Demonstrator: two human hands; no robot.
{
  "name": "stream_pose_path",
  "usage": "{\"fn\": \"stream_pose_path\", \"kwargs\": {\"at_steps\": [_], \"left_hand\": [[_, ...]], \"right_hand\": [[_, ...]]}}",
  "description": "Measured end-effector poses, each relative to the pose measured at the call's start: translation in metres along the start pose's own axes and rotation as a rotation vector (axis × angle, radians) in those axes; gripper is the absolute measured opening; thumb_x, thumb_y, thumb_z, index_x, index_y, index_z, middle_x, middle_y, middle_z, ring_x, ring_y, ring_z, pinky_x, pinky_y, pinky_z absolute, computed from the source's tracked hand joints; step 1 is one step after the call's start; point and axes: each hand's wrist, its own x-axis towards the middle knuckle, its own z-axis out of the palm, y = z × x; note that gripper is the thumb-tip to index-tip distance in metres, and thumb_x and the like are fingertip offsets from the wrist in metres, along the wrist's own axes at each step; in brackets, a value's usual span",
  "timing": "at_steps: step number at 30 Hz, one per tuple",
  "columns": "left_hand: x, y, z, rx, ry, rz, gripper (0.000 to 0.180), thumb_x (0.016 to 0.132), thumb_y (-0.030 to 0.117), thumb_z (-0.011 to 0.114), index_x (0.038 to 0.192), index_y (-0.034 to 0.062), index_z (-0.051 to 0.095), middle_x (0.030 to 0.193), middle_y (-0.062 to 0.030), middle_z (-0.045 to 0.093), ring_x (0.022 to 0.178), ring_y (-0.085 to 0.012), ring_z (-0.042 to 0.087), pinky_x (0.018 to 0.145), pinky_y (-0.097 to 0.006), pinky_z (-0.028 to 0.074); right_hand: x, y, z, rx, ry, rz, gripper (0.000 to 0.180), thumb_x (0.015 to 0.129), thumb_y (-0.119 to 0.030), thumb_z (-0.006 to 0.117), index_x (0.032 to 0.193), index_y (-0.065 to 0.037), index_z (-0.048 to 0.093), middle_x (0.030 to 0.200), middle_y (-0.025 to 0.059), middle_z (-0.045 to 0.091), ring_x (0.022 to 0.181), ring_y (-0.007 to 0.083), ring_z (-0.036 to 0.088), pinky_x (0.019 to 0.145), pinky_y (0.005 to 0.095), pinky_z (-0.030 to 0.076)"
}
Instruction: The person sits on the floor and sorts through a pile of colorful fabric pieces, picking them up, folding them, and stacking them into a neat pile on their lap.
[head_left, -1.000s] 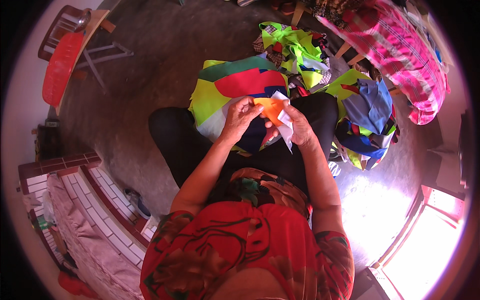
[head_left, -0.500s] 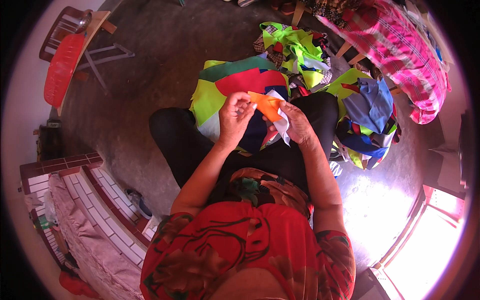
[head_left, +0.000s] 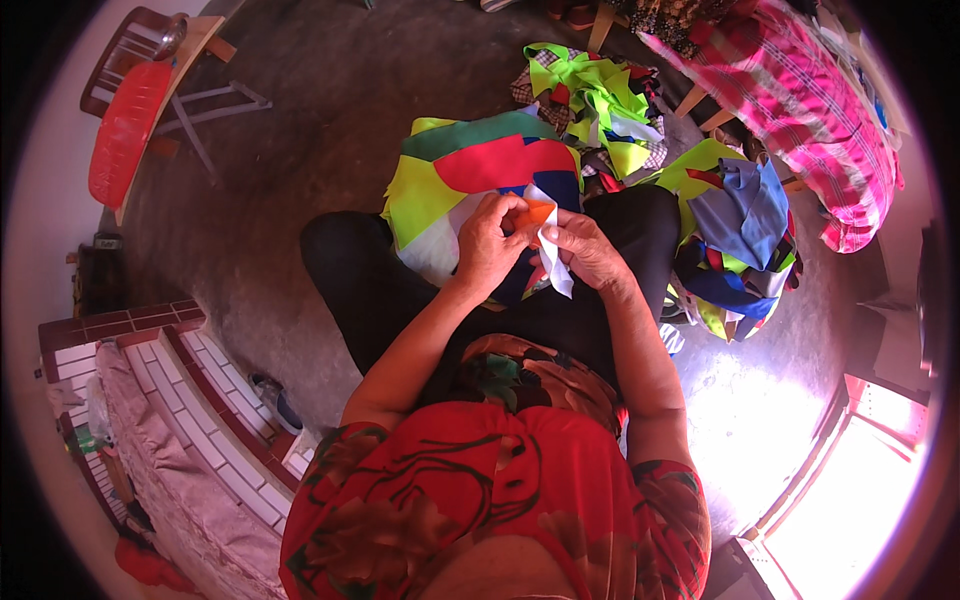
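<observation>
One white scrap [head_left: 553, 264], lengthwise fore-and-aft, tip bodyward

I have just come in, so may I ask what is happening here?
A seated person's left hand pinches an orange cloth piece; the right hand holds a white cloth piece close against it. Multicoloured cloth lies beneath; one heap of scraps lies beyond it, another heap to the right.

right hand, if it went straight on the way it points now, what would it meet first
Beyond the white cloth it holds, the right hand would probably meet the orange cloth first, then the left hand; depth is hard to judge here.
</observation>
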Motion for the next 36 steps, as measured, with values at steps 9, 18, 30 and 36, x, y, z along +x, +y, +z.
{"fn": "stream_pose_path", "kwargs": {"at_steps": [9, 18, 30, 36], "left_hand": [[0.001, 0.011, 0.006, 0.187, 0.06, 0.088, 0.029, 0.067, 0.009, 0.076, 0.088, 0.0081, 0.057, 0.08, -0.0079, 0.056, 0.072, -0.0277, 0.06, 0.063, -0.037, 0.048], [-0.002, 0.001, 0.005, 0.231, -0.017, 0.083, 0.021, 0.068, 0.007, 0.075, 0.08, 0.0074, 0.058, 0.08, -0.0063, 0.055, 0.071, -0.0242, 0.058, 0.061, -0.036, 0.046], [0.015, -0.031, -0.038, -1.178, -0.104, -0.571, 0.011, 0.081, 0.005, 0.057, 0.091, 0.0085, 0.057, 0.098, -0.0098, 0.066, 0.09, -0.0222, 0.063, 0.088, -0.043, 0.049], [0.037, -0.039, -0.052, -1.261, -0.124, -0.618, 0.039, 0.081, 0.015, 0.054, 0.12, 0.0085, 0.057, 0.121, -0.0117, 0.06, 0.112, -0.0307, 0.057, 0.095, -0.052, 0.044]], "right_hand": [[0.003, 0.002, 0.005, -0.025, 0.003, -0.08, 0.062, 0.08, -0.047, 0.07, 0.119, 0.0, 0.055, 0.101, 0.0065, 0.064, 0.089, 0.0136, 0.062, 0.076, 0.0278, 0.053], [0.004, -0.002, 0.006, -0.088, 0.072, 0.045, 0.035, 0.09, -0.027, 0.053, 0.112, 0.0, 0.06, 0.095, 0.007, 0.064, 0.083, 0.0139, 0.063, 0.07, 0.0265, 0.054], [0.004, 0.005, -0.012, 0.291, 0.48, -0.174, 0.03, 0.094, -0.019, 0.042, 0.112, 0.001, 0.055, 0.095, 0.011, 0.062, 0.083, 0.0212, 0.062, 0.071, 0.0344, 0.055], [-0.009, -0.007, -0.008, 0.435, 0.637, -0.51, 0.041, 0.094, -0.025, 0.043, 0.125, 0.002, 0.045, 0.095, 0.0141, 0.062, 0.089, 0.0247, 0.061, 0.083, 0.0349, 0.048]]}}
